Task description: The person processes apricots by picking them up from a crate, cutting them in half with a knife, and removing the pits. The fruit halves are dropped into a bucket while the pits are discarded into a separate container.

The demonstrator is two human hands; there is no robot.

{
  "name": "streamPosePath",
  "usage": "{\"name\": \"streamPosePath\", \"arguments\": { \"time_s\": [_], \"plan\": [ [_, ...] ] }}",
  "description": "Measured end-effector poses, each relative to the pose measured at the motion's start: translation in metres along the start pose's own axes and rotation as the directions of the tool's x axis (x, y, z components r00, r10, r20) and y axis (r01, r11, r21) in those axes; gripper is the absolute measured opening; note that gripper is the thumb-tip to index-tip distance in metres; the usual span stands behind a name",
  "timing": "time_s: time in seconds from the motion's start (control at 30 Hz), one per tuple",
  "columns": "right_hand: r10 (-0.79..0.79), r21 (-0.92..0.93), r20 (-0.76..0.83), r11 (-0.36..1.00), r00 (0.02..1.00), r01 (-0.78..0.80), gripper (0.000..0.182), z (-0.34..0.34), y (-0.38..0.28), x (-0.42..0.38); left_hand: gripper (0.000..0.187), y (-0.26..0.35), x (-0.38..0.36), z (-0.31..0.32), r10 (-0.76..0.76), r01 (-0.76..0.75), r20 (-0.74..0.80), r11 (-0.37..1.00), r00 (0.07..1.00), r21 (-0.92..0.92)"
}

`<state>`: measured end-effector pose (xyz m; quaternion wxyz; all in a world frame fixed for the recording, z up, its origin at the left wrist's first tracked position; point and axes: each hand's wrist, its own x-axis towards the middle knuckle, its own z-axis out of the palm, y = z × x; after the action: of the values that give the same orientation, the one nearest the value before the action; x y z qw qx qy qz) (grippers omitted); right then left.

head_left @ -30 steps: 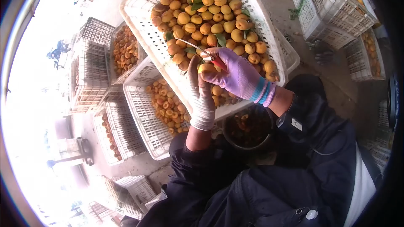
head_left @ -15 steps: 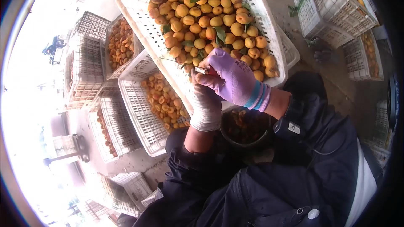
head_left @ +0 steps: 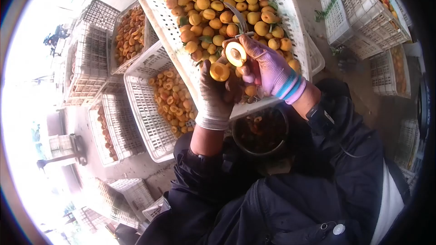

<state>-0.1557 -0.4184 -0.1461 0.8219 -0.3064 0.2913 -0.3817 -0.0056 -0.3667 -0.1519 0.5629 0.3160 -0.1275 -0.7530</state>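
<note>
My left hand (head_left: 218,88), in a white glove with a dirty palm, holds one cut apricot half (head_left: 220,71), orange side up. My right hand (head_left: 268,66), in a purple glove with a blue cuff stripe, grips a curved knife (head_left: 239,17) whose blade points up and left. Against its fingers rests the other apricot half (head_left: 235,54), with the pit showing in its cut face. Both hands are close together over the near edge of a large white crate (head_left: 162,31) full of whole apricots (head_left: 209,14) and some leaves.
At the left, a lower white crate (head_left: 141,113) holds apricot halves, with more filled crates (head_left: 131,34) behind. A dark bucket (head_left: 260,131) with scraps sits below my hands. Stacked crates (head_left: 363,13) stand at the upper right.
The apricot now shows as two separated halves, and the knife blade has swung upward. My hands have opened apart slightly. The whole view has shifted a little.
</note>
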Motion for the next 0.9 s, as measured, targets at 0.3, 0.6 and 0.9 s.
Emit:
{"name": "streamPosePath", "arguments": {
  "time_s": [0.3,0.6,0.9],
  "plan": [
    [-0.062,-0.261,0.064,0.962,0.996,0.076,0.035,0.007,-0.006,-0.008,0.060,0.006,-0.003,-0.011,0.113,-0.095,-0.018,0.901,0.993,0.423],
    [-0.092,-0.474,0.267,0.854,0.959,0.214,0.038,0.002,-0.009,-0.009,0.064,0.007,-0.003,-0.008,0.069,-0.054,-0.004,0.825,0.998,0.562],
    [-0.140,-0.486,0.242,0.839,0.960,0.244,0.038,-0.003,-0.001,-0.007,0.067,0.004,-0.002,-0.005,0.070,-0.044,-0.025,0.824,0.997,0.565]
  ]
}}
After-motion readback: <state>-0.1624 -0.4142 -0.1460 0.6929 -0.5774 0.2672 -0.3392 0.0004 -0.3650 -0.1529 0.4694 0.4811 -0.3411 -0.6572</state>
